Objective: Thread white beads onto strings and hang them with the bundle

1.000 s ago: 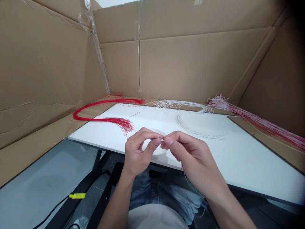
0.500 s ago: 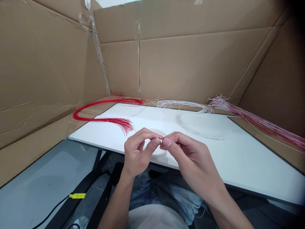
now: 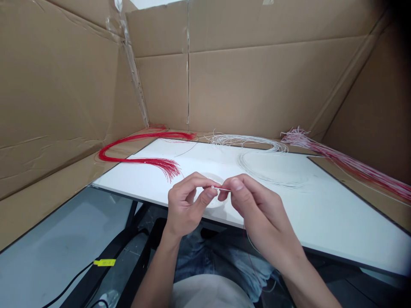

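Note:
Between finger and thumb, my left hand [image 3: 189, 203] pinches a tiny white piece [image 3: 213, 187] at the ends of thin red and white wires [image 3: 222, 189]. My right hand [image 3: 257, 209], a short way to the right, grips those wires between thumb and fingers. Their loose lengths hang below my right hand over the lap. Behind both hands a round whitish dish [image 3: 214, 204] rests on the white table, partly hidden by the fingers.
A red wire bundle [image 3: 138, 160] curves at the left of the white table [image 3: 321, 214]. White wires [image 3: 253, 140] lie at the back, and a red-and-white bundle [image 3: 362, 169] lies at the right. Cardboard walls [image 3: 257, 85] surround the table.
My right hand's thumb and fingertips have shifted right, away from my left hand, and a stretch of red and white wire now shows between them. My left hand has hardly moved.

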Demonstrator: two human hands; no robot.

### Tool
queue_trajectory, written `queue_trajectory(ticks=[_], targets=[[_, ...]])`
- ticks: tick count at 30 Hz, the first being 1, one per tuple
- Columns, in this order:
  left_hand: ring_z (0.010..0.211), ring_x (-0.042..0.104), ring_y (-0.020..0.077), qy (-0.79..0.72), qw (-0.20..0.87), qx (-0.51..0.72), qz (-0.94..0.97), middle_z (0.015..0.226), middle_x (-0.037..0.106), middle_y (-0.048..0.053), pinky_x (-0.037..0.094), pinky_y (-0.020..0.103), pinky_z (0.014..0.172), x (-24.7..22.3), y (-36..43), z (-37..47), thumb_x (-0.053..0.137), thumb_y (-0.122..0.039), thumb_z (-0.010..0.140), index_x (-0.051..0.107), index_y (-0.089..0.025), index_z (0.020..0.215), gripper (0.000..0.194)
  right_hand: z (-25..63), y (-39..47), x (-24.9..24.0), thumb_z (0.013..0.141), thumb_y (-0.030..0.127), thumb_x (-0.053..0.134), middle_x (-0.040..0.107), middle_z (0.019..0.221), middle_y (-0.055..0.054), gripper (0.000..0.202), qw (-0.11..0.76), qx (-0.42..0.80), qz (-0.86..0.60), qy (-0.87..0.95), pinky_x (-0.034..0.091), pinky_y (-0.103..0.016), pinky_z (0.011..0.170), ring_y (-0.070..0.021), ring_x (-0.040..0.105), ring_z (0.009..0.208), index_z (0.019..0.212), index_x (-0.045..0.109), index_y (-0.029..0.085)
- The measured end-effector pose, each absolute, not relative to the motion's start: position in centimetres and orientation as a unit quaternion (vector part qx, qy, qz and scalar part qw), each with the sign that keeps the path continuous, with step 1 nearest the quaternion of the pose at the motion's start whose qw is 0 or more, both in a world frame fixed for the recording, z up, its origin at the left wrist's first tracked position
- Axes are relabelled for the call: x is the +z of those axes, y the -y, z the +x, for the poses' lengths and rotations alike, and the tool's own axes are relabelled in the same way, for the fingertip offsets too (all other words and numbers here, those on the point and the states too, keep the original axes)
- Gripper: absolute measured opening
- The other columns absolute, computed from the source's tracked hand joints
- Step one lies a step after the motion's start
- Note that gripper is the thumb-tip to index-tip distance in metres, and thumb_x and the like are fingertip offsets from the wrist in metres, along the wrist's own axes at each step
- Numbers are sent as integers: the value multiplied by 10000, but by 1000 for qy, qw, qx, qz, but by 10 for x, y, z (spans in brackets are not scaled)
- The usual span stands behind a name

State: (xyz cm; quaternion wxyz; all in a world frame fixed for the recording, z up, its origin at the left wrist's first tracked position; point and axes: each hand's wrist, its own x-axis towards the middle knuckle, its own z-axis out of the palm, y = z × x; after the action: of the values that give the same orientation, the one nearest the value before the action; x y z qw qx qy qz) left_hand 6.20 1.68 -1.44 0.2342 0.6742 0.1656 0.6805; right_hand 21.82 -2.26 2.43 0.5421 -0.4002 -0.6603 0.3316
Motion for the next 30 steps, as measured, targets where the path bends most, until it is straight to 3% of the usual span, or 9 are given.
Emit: queue_trajectory(ticks=[6,18,23,30], targets=[[825,734,109,-182,225,687,667,899,795,32,562,186,717,-12,-15,65,733,-160,957,797,-209,978,84,216,20,13,1083,436,523,550,635,85,180,575,281,-427,639,409,-197,511,-101,510,560,1142,598,283],[832,726,121,-184,230,656,695,899,790,33,571,216,746,-13,-15,64,737,-168,955,787,-208,976,67,213,22,15,1074,250,520,568,668,99,67,561,170,-416,695,327,-175,448,-56,473,489,1077,585,269],[811,702,131,-179,234,638,711,864,772,33,568,229,745,-12,-15,65,803,-181,904,776,-187,929,38,213,23,14,1074,218,518,619,702,101,82,559,153,-402,708,363,-168,470,-49,512,493,1099,575,272],[790,733,132,-189,337,657,647,873,796,57,586,216,710,-6,-12,65,768,-264,942,812,-192,901,93,218,21,14,1079,232,531,636,721,81,70,562,130,-397,714,402,-184,507,-60,525,512,1090,595,258]])
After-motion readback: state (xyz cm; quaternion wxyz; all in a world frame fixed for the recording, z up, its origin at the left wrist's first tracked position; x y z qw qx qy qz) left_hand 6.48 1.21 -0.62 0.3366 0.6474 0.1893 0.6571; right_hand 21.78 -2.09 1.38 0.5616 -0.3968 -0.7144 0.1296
